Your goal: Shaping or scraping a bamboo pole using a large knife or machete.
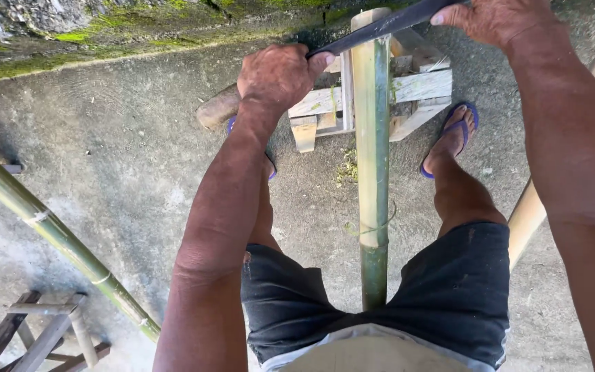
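Your left hand point(280, 74) and right hand point(497, 19) each grip one end of the dark blade point(380, 27). It lies across the far end of the green bamboo pole point(372, 158), which rests on the wooden stand point(414, 89) between your legs. Keep the blade level and both grips tight.

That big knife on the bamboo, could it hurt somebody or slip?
It might. Both hands, left hand and right hand, grip the dark blade laid across the bamboo pole; a slip could cut fingers. The pole runs between the legs, so the blade could jerk toward the body. The feet wear only open blue sandals.
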